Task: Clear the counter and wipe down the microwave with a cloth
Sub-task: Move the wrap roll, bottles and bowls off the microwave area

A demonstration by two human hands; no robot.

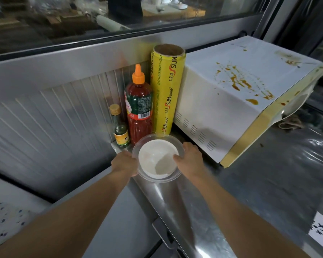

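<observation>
Overhead, at the tabletop corner: two bare hands hold a stack of bowls over the stainless-steel tabletop [175, 207].
Left hand [124, 162]: curled against the left rim of the clear glass bowl [158, 180], its fingers hidden beneath the rim.
Right hand [190, 159]: gripping the right rim, thumb hooked over the edge and the other fingers wrapped behind it.
Bowls: a round white bowl [158, 158] sits nested inside the clear glass bowl; whether the stack touches the tabletop cannot be told.
Behind the bowls: a small glass bottle with a gold cap and yellow label [119, 127], a tall red sauce bottle with an orange nozzle [139, 107] and an upright yellow roll of cling wrap [165, 90] stand side by side against the ribbed metal backsplash [54, 118].
Microwave: the white microwave with yellowed front edge [231, 94] stands just right of the roll, its top spattered with brown-orange sauce.
Cloth: a crumpled brownish cloth [290, 123] lies by the microwave's front, partly hidden beneath it.
</observation>
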